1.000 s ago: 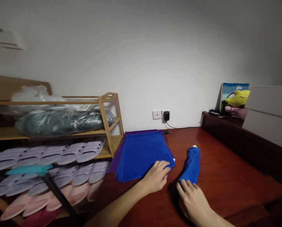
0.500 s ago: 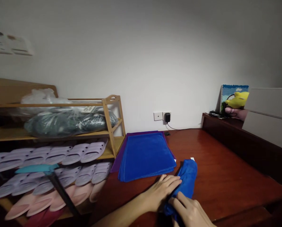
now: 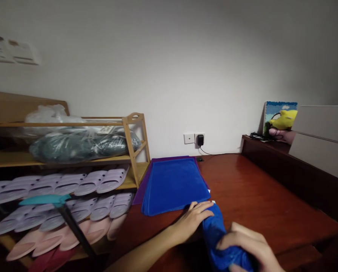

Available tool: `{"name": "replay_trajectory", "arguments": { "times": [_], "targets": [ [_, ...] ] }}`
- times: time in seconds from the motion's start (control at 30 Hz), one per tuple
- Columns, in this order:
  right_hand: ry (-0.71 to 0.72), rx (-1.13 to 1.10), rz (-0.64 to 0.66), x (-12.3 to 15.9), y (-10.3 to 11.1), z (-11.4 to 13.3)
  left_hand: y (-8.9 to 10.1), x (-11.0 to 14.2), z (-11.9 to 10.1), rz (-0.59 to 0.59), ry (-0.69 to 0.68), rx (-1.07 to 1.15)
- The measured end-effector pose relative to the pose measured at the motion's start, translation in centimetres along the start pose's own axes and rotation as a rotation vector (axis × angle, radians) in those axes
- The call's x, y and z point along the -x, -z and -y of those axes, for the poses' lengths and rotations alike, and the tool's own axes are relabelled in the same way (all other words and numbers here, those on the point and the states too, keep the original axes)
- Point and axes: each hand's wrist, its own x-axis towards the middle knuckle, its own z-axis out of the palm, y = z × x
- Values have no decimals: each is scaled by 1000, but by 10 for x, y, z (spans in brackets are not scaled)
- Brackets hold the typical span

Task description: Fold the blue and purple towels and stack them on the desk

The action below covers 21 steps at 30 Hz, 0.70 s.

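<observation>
A rolled blue cloth [image 3: 217,241] lies at the near edge of the red-brown wooden table [image 3: 256,196]. My right hand [image 3: 249,247] is wrapped round its near end, fingers closed. My left hand [image 3: 193,221] rests against the roll's far left side with fingers stretched along it. Just beyond my left hand, a flat blue towel [image 3: 173,185] lies on a purple cloth [image 3: 142,189] by the wall.
A bamboo rack [image 3: 132,147] at left holds rows of lilac and pink slippers [image 3: 81,185] and bagged goods. A charger [image 3: 200,140] sits in the wall socket. At the right stand a raised dark ledge [image 3: 284,166], a yellow toy [image 3: 283,119] and grey drawers [image 3: 321,136].
The rolled blue cloth was pulled from mid-table toward me. My right hand closed round its near end and my left hand left the flat towel for the roll.
</observation>
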Motion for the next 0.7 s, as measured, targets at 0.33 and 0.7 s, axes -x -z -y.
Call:
{"name": "replay_trajectory", "arguments": {
  "times": [0.33, 0.7],
  "targets": [
    [-577, -258, -388, 17, 77, -87, 34, 47, -4, 19, 416, 91],
    [-810, -497, -126, 33, 22, -155, 52, 77, 3, -45, 579, 223]
  ]
}}
